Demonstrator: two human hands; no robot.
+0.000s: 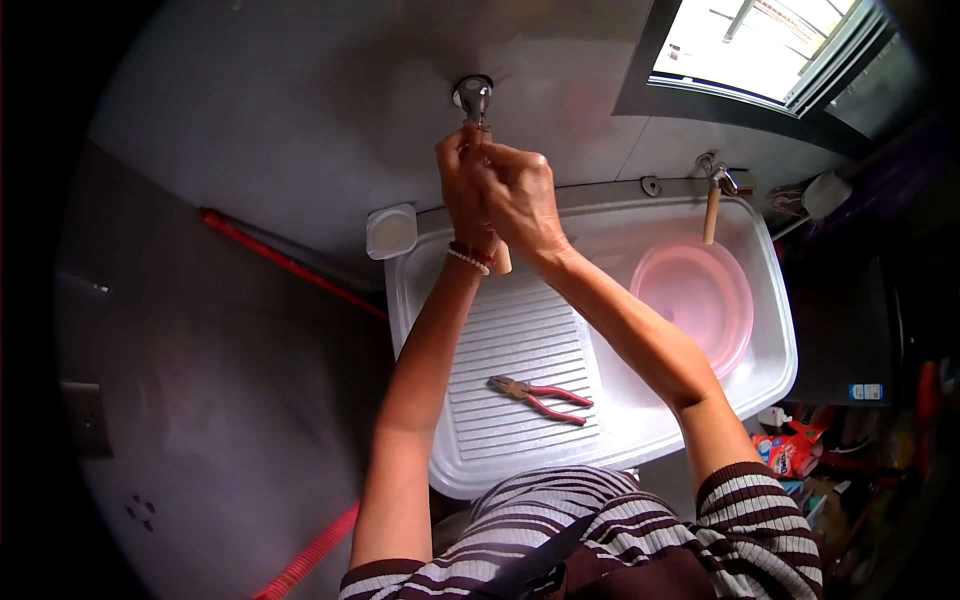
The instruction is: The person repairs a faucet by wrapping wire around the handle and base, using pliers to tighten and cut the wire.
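Both my hands are raised to a chrome tap (473, 95) on the wall, above the left part of the washbasin. A tan hose (503, 262) hangs below the tap, its lower end showing between my wrists. My left hand (463, 195) is closed around the hose just under the spout. Against it, my right hand (522, 195) is closed, fingertips together by the hose's top; what they pinch is hidden. Pliers (538, 396) with red handles lie on the ribbed washboard (510, 335) below my hands.
A pink basin (740, 310) sits in the right side of the white washbasin (785, 350), under a second tap (716, 175) with a hose. A white dish (391, 232) stands at the back left corner. A red pole (290, 262) leans at left. Packages (790, 452) lie at lower right.
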